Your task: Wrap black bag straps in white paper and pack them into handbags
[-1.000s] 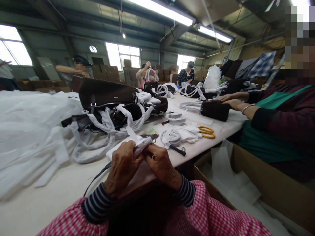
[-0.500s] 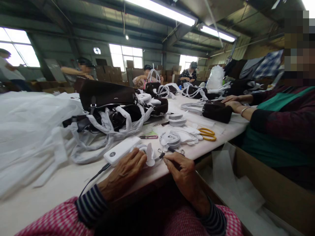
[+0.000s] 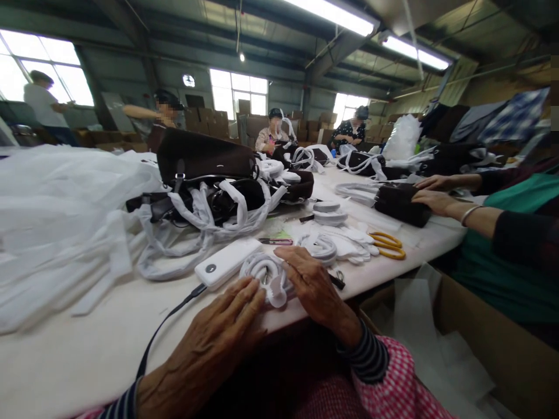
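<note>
A coil of strap wrapped in white (image 3: 254,265) lies near the table's front edge, with a thin white tab (image 3: 276,292) sticking out. My left hand (image 3: 225,323) is against its left front side, fingers long and close together, thumb hidden. Across the coil's right side lies my right hand (image 3: 317,285), fingers bent over it; the two hands hold the coil between them. The metal clip seen at the strap's end is hidden now. Touching the coil's left is a white power bank (image 3: 229,263) with a dark cable (image 3: 168,314).
Beyond my hands lie a second white coil (image 3: 321,247), thread snips (image 3: 275,241), white gloves (image 3: 349,243) and yellow-handled scissors (image 3: 390,245). Dark bags (image 3: 205,157) are piled at left centre. A co-worker's hands (image 3: 437,201) touch a dark bag at right. A cardboard box (image 3: 493,314) stands below.
My right hand has let go of the strap end with the clip and moved left onto the coil. My left hand stays by it. The view has shifted slightly left.
</note>
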The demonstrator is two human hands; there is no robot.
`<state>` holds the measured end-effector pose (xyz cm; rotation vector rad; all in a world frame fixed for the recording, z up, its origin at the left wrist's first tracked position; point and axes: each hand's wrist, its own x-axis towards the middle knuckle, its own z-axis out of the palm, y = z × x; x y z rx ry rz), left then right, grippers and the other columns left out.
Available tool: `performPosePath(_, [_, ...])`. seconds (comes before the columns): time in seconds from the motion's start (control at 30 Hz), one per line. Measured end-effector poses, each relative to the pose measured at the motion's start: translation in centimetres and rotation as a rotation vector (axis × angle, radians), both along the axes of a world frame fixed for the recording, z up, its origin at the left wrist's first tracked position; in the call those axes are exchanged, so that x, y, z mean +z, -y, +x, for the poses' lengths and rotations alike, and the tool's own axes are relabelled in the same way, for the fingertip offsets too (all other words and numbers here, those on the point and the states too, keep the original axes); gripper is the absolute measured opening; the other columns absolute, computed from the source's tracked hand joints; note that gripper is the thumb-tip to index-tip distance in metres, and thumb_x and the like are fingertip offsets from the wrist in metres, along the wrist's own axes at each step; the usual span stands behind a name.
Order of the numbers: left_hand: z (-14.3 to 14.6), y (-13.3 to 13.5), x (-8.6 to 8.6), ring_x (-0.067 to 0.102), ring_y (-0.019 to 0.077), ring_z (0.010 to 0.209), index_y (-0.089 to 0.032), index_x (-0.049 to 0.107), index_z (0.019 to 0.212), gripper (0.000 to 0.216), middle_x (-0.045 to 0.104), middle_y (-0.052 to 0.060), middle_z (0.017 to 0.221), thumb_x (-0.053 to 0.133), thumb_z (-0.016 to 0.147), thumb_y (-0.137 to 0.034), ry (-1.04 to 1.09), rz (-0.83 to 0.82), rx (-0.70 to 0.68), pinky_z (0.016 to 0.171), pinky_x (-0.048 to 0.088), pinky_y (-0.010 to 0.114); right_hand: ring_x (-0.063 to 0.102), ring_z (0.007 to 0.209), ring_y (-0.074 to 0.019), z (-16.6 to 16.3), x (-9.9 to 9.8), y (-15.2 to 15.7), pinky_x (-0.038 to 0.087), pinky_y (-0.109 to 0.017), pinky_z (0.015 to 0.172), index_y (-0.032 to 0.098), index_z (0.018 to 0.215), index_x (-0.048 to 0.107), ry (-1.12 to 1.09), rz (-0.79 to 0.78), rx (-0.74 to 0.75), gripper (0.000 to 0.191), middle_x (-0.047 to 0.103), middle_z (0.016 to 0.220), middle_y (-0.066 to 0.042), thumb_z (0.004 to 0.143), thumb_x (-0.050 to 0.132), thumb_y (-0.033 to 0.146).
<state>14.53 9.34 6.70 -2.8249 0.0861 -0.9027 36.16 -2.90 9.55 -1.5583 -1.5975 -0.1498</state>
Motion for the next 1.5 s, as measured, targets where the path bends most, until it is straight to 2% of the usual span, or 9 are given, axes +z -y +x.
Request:
performPosePath(0.27, [-1.3, 1.0, -2.4, 0.040, 0.0287, 0.152, -0.019, 0.033, 0.162, 0.056, 0.038, 0.011, 0.167, 0.043, 0.107, -0.023, -0.070, -0.057, 0.081, 0.120, 0.047, 0.043, 0.057, 0.131, -0.0269, -0.3, 0.9, -1.6, 0.046, -0.047, 0.114, 0.012, 0.138, 0.061, 0.239, -0.195, 0.023, 0.039, 0.065, 0.138, -0.014, 0.105, 0.041, 0.016])
performPosePath(0.57, [-0.1, -1.4, -5.9, 0.047, 0.0263, 0.148, -0.021, 0.032, 0.163, 0.063, 0.045, 0.009, 0.163, 0.053, 0.105, -0.031, 0.102, -0.110, -0.022, 0.120, 0.047, 0.038, 0.051, 0.137, -0.0265, -1.0, -0.9, -2.2, 0.044, -0.046, 0.118, 0.011, 0.141, 0.057, 0.326, -0.275, 0.024, 0.041, 0.060, 0.145, -0.016, 0.104, 0.041, 0.015])
performPosePath(0.8, [0.0, -1.2, -3.2, 0.052, 0.0245, 0.144, -0.034, 0.033, 0.162, 0.061, 0.044, 0.002, 0.164, 0.050, 0.104, -0.036, 0.197, -0.303, -0.023, 0.112, 0.055, 0.036, 0.048, 0.142, -0.0248, -0.3, 2.0, -1.5, 0.037, -0.043, 0.122, 0.011, 0.145, 0.053, 0.238, -0.384, 0.153, 0.043, 0.057, 0.149, -0.016, 0.110, 0.044, 0.034])
performPosePath(1.0, [-4.1, -3.5, -0.8, 0.056, 0.0267, 0.139, -0.035, 0.057, 0.143, 0.041, 0.056, 0.000, 0.153, 0.050, 0.103, -0.043, 0.263, -0.371, 0.142, 0.115, 0.052, 0.044, 0.033, 0.150, -0.0448, -0.7, 3.1, -1.8, 0.027, -0.062, 0.122, 0.025, 0.162, 0.034, 0.174, -0.604, 0.125, 0.108, 0.032, 0.167, -0.018, 0.076, 0.079, 0.070])
performPosePath(1.07, [-6.1, -5.2, -0.9, 0.058, 0.0285, 0.136, -0.035, 0.061, 0.137, 0.037, 0.059, 0.002, 0.148, 0.048, 0.103, -0.045, 0.288, -0.390, 0.217, 0.118, 0.048, 0.050, 0.035, 0.147, -0.0493, -1.0, 2.4, -2.5, 0.029, -0.067, 0.118, 0.027, 0.161, 0.037, 0.195, -0.631, 0.071, 0.106, 0.031, 0.167, -0.020, 0.073, 0.081, 0.066])
performPosePath(1.17, [-8.8, -7.5, -1.3, 0.064, 0.0316, 0.125, -0.033, 0.069, 0.122, 0.034, 0.067, 0.004, 0.136, 0.052, 0.100, -0.052, 0.354, -0.400, 0.349, 0.113, 0.051, 0.055, 0.044, 0.143, -0.0432, -1.1, 2.5, -3.0, 0.034, -0.060, 0.117, 0.025, 0.156, 0.044, 0.175, -0.569, 0.098, 0.096, 0.046, 0.158, -0.018, 0.074, 0.084, 0.055])
performPosePath(1.3, [-10.3, -8.4, -1.4, 0.073, 0.0299, 0.108, -0.031, 0.076, 0.104, 0.039, 0.076, 0.004, 0.117, 0.056, 0.095, -0.064, 0.468, -0.400, 0.447, 0.096, 0.062, 0.046, 0.052, 0.135, -0.0355, 1.3, 5.4, -2.6, 0.040, -0.052, 0.113, 0.025, 0.154, 0.047, 0.141, -0.473, 0.068, 0.090, 0.055, 0.149, -0.014, 0.075, 0.083, 0.048])
performPosePath(1.4, [-9.6, -7.8, -0.8, 0.074, 0.0266, 0.106, -0.030, 0.077, 0.100, 0.039, 0.077, 0.004, 0.114, 0.056, 0.096, -0.062, 0.448, -0.462, 0.455, 0.092, 0.063, 0.040, 0.052, 0.132, -0.0371, 4.9, 7.6, -2.8, 0.037, -0.054, 0.113, 0.023, 0.145, 0.058, 0.267, -0.412, -0.145, 0.073, 0.057, 0.145, -0.015, 0.079, 0.079, 0.046])
performPosePath(1.5, [-8.4, -7.4, 0.8, 0.073, 0.0258, 0.107, -0.029, 0.078, 0.098, 0.036, 0.076, 0.004, 0.115, 0.057, 0.097, -0.059, 0.400, -0.517, 0.430, 0.095, 0.061, 0.040, 0.053, 0.128, -0.0422, 9.3, 7.6, -3.4, 0.039, -0.058, 0.108, 0.022, 0.145, 0.059, 0.314, -0.492, -0.373, 0.077, 0.055, 0.147, -0.019, 0.078, 0.079, 0.052])
